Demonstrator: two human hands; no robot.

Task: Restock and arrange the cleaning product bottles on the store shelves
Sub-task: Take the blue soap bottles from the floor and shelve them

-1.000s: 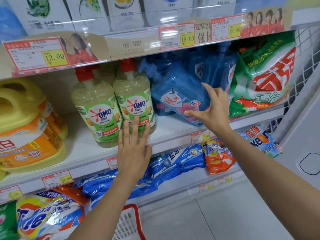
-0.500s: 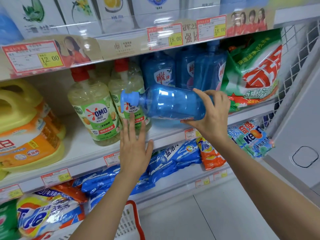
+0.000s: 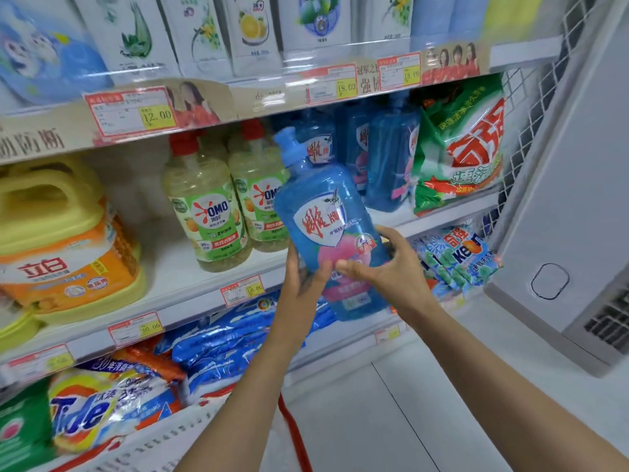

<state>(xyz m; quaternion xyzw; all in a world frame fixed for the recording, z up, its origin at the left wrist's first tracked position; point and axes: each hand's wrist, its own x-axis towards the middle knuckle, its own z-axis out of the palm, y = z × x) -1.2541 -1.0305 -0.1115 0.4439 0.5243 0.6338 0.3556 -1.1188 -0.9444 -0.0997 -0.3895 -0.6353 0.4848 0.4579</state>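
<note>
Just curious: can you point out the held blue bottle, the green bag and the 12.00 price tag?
blue bottle (image 3: pixel 320 212): head view, front label.
green bag (image 3: pixel 466 158): head view, red lettering.
12.00 price tag (image 3: pixel 131 112): head view, tag's middle.

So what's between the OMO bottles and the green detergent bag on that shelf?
Head view: a cluster of blue bottles stands between the OMO bottles and the green bag, partly behind the held bottle.

One wide-angle view, worn on the person's head, faces store shelving from close range and tilts slightly downward. The middle shelf (image 3: pixel 166 284) crosses the frame's centre, rising toward the right. Above it the top shelf (image 3: pixel 258 96) is cropped; below it lie the lower shelf (image 3: pixel 342 352) and floor (image 3: pixel 391 420). The left forearm (image 3: pixel 258 386) and right forearm (image 3: pixel 510 386) enter from the bottom edge toward it.
</note>
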